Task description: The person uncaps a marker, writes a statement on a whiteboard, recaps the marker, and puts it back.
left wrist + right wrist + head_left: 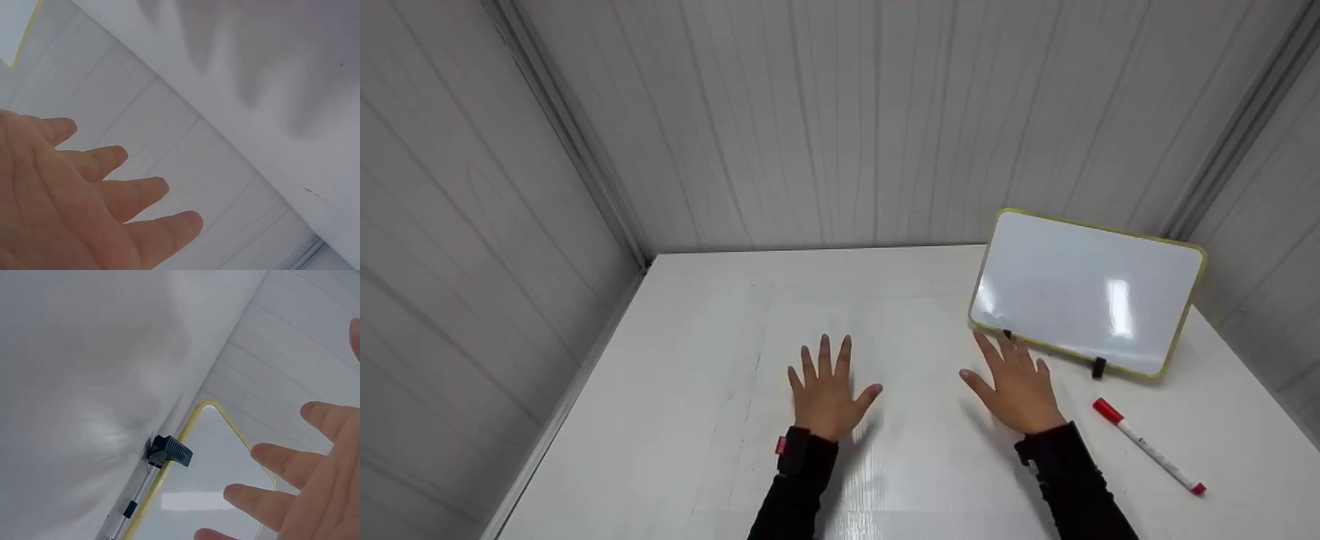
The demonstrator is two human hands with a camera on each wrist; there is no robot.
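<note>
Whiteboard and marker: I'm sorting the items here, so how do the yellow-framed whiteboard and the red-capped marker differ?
The yellow-framed whiteboard stands propped up, tilted back on black clip feet; the red-capped marker lies flat on the white table. The whiteboard is a broad rounded rectangle, the marker a slim stick. The right hand nearly reaches the whiteboard; the marker lies apart. Both are mostly white.

Probably a recording booth: bare white panel walls (840, 112), white table (660, 420).
</note>
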